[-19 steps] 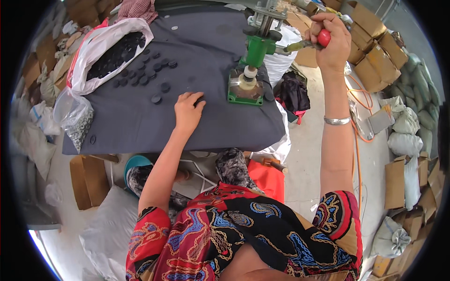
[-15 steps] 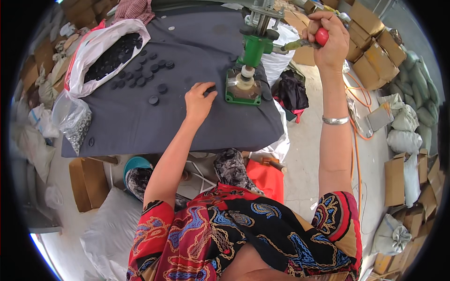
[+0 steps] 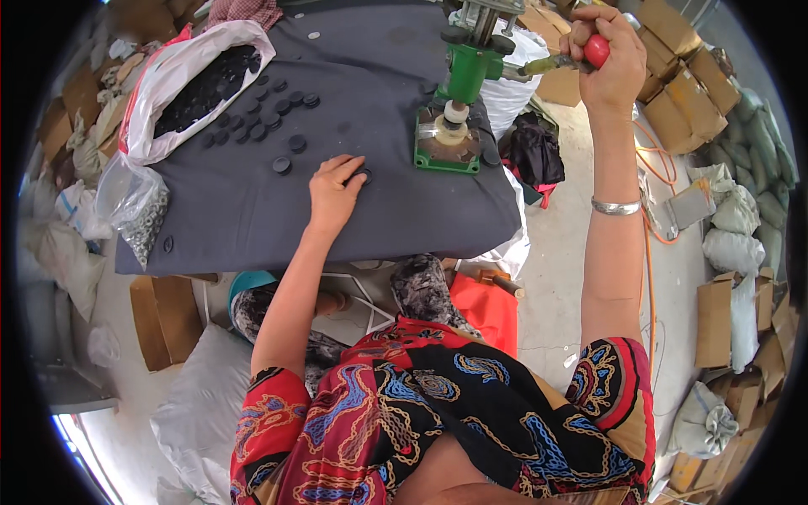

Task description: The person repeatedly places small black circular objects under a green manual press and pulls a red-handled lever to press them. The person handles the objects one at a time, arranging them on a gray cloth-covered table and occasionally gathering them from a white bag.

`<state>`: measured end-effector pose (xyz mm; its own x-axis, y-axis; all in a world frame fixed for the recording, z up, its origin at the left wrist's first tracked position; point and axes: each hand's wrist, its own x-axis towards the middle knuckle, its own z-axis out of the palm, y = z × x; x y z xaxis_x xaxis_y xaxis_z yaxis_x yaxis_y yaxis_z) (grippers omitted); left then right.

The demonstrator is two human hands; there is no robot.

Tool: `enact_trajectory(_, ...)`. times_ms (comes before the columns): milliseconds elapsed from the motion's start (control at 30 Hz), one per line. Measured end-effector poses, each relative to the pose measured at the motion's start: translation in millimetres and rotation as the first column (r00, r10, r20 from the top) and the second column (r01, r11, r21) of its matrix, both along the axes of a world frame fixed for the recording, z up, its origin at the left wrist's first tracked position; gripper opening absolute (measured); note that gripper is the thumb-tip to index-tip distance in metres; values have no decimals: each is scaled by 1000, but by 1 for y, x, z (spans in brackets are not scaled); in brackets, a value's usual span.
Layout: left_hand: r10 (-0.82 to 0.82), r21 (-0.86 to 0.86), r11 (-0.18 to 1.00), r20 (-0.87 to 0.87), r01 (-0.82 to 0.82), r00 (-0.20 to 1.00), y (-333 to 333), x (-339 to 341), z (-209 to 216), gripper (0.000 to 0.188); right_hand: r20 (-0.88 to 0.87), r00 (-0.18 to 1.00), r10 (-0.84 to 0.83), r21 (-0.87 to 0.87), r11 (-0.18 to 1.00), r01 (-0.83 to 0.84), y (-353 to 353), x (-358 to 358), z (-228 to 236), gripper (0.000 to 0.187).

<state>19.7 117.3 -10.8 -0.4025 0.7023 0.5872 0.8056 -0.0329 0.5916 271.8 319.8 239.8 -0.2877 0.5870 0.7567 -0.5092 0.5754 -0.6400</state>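
My left hand rests low over the dark cloth, thumb and fingers closed about a small black round cap. To its right stands a green hand press, with a pale round die on its base. My right hand is raised at the press's side, wrapped round the end of the lever, whose red ball knob shows between the fingers. Several loose black caps lie left of my left hand, beside a white bag full of them.
A clear bag of small metal rings sits at the left corner of the cloth-covered table. Cardboard boxes and sacks crowd the right side. An orange hose runs along the floor. A red cloth hangs beside my knee.
My left hand has moved left and nearer to me, away from the press, with the black cap at its fingers. My right hand keeps its hold on the lever. The view has shifted slightly.
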Motion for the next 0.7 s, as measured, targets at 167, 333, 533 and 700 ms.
enact_trajectory(167, 12, -151, 988, -181, -40, 983, 0, 12, 5, 28, 36, 999, 16, -44, 999, -14, 13, 8, -6, 29)
enact_trajectory(333, 28, -138, 988, -286, -70, 958, -5, 14, 0, 30, 40, 999, 22, -48, 999, -20, 8, 7, -7, 29)
enact_trajectory(533, 66, -129, 984, -368, -121, 928, -8, 18, 0, 32, 50, 997, 67, -39, 997, -65, 10, 11, -7, 30)
enact_trajectory(700, 101, -126, 979, -384, -161, 918, -5, 17, -5, 32, 37, 998, 53, -43, 998, -51, 12, 11, -7, 30)
